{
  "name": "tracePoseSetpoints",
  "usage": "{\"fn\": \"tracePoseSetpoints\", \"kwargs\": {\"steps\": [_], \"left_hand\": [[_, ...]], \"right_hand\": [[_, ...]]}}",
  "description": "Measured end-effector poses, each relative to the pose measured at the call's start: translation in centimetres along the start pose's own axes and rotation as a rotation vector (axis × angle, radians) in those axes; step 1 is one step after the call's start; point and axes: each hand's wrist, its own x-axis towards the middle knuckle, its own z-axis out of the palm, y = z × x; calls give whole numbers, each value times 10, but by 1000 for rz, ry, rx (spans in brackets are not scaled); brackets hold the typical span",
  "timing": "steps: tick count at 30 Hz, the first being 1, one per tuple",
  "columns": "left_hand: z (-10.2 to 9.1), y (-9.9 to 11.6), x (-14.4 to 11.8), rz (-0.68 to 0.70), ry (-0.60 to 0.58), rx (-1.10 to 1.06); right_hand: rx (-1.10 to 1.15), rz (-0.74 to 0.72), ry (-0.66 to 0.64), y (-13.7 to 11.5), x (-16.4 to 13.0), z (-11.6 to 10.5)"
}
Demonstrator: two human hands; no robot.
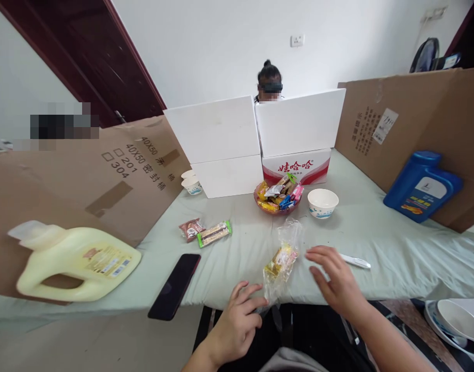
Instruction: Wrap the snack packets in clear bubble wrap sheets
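Observation:
A clear plastic bag (293, 232) lies at the table's front edge with yellow and pink wrapped snacks (282, 260) inside. My left hand (239, 323) is at the bag's near left end, fingers loosely bent and apart; its fingertips meet or nearly meet the plastic. To the right of the bag hovers my right hand (336, 283), open and holding nothing. A slim white object (355, 261) lies partly hidden behind it. Beyond the bag stand a glass bowl (266, 207) heaped with wrapped snacks and a white paper bowl (322, 204).
A black phone (175, 287), a brown packet (191, 230) and a green-ended packet (214, 234) lie left. A yellow jug (80, 263) and blue bottle (423, 186) stand by cardboard panels (144, 181). White boxes (225, 129) partly hide a person opposite; another person is far left.

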Motion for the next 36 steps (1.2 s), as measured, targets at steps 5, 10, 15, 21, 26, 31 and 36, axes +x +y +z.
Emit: {"fn": "tracePoseSetpoints", "kwargs": {"steps": [5, 10, 15, 21, 26, 31, 36], "left_hand": [[3, 17, 18, -27, 38, -226], [35, 0, 53, -343, 354, -198], [56, -12, 81, -480, 346, 20], [40, -55, 101, -636, 364, -187], [14, -79, 110, -672, 527, -39], [19, -73, 128, -441, 306, -38], [0, -105, 143, -519, 309, -141]], "right_hand": [[-47, -277, -425, -26, 17, 40], [-300, 130, -467, 4, -8, 48], [-468, 238, -379, 30, -49, 42], [-410, 129, -138, 27, -67, 50], [-378, 99, -56, 32, -73, 53], [-344, 85, -15, 34, -75, 53], [-311, 65, 47, 35, -78, 55]]}}
